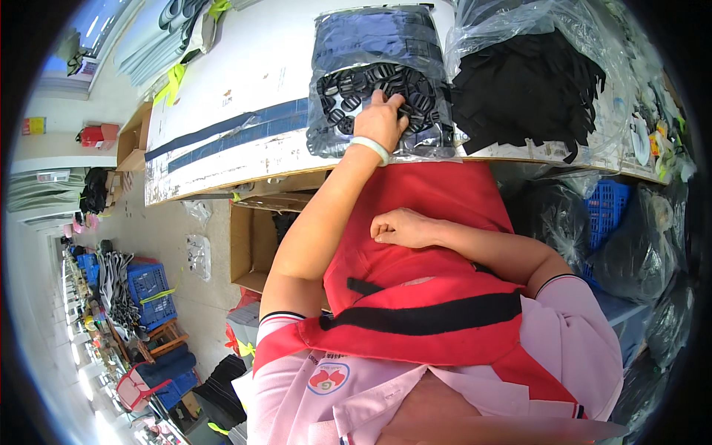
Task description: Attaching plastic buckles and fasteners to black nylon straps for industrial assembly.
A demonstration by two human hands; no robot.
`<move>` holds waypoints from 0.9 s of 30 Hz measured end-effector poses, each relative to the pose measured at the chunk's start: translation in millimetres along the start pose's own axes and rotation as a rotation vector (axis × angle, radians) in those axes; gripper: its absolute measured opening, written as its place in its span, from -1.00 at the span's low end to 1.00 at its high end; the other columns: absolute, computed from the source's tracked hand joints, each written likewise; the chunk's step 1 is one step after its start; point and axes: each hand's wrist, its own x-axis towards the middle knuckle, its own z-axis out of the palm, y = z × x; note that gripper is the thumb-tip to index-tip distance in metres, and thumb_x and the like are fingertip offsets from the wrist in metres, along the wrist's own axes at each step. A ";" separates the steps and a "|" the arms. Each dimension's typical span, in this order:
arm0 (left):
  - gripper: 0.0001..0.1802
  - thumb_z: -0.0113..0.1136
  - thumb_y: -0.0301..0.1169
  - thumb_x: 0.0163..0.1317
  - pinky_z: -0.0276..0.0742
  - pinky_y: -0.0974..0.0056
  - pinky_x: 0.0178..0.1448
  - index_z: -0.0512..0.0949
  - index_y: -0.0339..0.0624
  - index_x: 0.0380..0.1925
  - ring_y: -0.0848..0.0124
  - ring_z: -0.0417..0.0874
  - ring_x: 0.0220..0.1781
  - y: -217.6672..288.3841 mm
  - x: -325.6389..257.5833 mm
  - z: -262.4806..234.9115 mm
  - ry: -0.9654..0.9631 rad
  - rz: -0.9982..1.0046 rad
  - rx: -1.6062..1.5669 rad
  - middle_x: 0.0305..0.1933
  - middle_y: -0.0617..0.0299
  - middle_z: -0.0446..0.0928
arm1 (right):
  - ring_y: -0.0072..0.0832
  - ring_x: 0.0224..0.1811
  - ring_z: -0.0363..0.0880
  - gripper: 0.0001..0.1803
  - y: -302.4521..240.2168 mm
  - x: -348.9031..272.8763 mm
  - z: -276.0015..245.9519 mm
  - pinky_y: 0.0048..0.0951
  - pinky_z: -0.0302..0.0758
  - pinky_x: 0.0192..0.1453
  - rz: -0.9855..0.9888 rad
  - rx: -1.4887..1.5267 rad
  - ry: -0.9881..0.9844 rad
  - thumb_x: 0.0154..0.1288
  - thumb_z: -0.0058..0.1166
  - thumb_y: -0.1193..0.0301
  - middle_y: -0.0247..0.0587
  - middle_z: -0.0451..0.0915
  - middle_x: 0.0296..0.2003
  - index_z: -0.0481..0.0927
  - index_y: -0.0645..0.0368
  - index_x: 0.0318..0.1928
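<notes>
My left hand [381, 123], with a pale bangle at the wrist, reaches onto a heap of black plastic buckles [343, 95]. Its fingers are bent but apart, touching the buckles; no buckle is plainly gripped. The buckles lie on a clear plastic bag [320, 137] at the front edge of the white table, with a dark, folded part of the bag [374, 41] behind them. In front of my red apron [437, 189], my right hand [404, 228] rests with its fingers loosely curled in, and nothing shows in it.
Right of the buckles, a clear bag holds a pile of black strips [526, 93]. Blue tape strips [237, 137] run along the white table [245, 74]. Below stand a cardboard box [252, 248], a blue crate [607, 208] and dark plastic bags [552, 215]. Grey folded sheets [159, 41] lie far left.
</notes>
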 end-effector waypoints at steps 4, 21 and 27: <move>-0.66 0.29 -0.24 0.11 0.54 0.14 -0.11 0.57 -0.21 -0.18 0.03 0.64 -0.19 -36.6 24.1 0.1 0.263 -0.035 -0.317 -0.27 -0.05 0.61 | -0.31 -0.21 0.65 -0.81 -1.2 0.7 2.0 -0.30 0.51 -0.09 -0.031 -0.016 -0.058 0.26 0.08 0.37 -0.13 0.67 -0.30 0.58 0.22 -0.21; -0.81 0.19 -0.34 0.26 0.18 0.53 -0.80 0.45 -0.22 -0.27 0.33 0.49 -0.51 -70.1 24.8 -17.9 -0.176 -0.361 -2.356 -0.37 0.11 0.46 | -0.65 -0.41 0.53 -0.89 -26.5 -8.1 -40.5 -0.55 0.48 -0.28 -0.194 0.246 0.399 0.33 0.04 0.50 -0.34 0.59 -0.43 0.58 0.24 -0.18; -0.81 0.14 -0.34 0.29 0.14 0.53 -0.76 0.44 -0.23 -0.23 0.38 0.47 -0.55 -18.4 -16.7 -27.3 0.191 -0.342 -2.183 -0.38 0.15 0.43 | -0.67 -0.56 0.48 -0.71 -74.9 0.6 -88.7 -0.69 0.44 -0.57 -0.100 0.511 0.662 0.42 0.02 0.32 -0.27 0.56 -0.41 0.49 0.31 -0.03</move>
